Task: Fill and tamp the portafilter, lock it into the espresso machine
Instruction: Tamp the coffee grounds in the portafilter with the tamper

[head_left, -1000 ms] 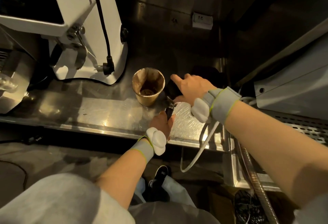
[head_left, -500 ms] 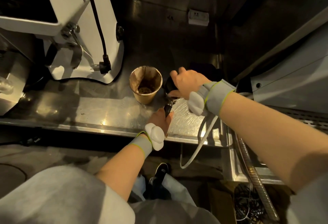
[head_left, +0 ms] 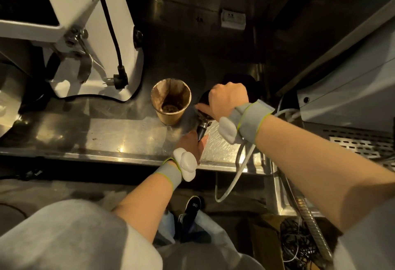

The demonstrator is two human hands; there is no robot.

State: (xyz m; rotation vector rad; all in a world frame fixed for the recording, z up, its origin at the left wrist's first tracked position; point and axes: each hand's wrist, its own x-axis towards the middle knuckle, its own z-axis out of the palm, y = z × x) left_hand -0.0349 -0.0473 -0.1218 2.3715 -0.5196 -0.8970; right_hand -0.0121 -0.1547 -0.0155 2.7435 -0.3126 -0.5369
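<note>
My left hand [head_left: 192, 144] is wrapped round the black handle of the portafilter [head_left: 203, 120], fingers curled tight about it, near the front edge of the steel desk [head_left: 106, 132]. The metal head lies just right of the stained paper cup [head_left: 171, 100], close to it, though I cannot tell whether they touch. My right hand [head_left: 226, 100] sits on top of the head, fingers bent down over a dark round thing that I take for the tamper [head_left: 204, 98]. Most of it is hidden under my palm, so I cannot tell how it sits in the basket.

I judge this to be the tamping step. The portafilter should feel heavy at the head and light at the handle, stiff all through, so the handle is the place to hold and steer it. The steel desk looks slick, and a hard push off-centre could make the head skid or tip toward the cup. Loose grounds would spill if I tilt it, so it should travel level when I carry it to the grey machine [head_left: 352, 90] at my right
</note>
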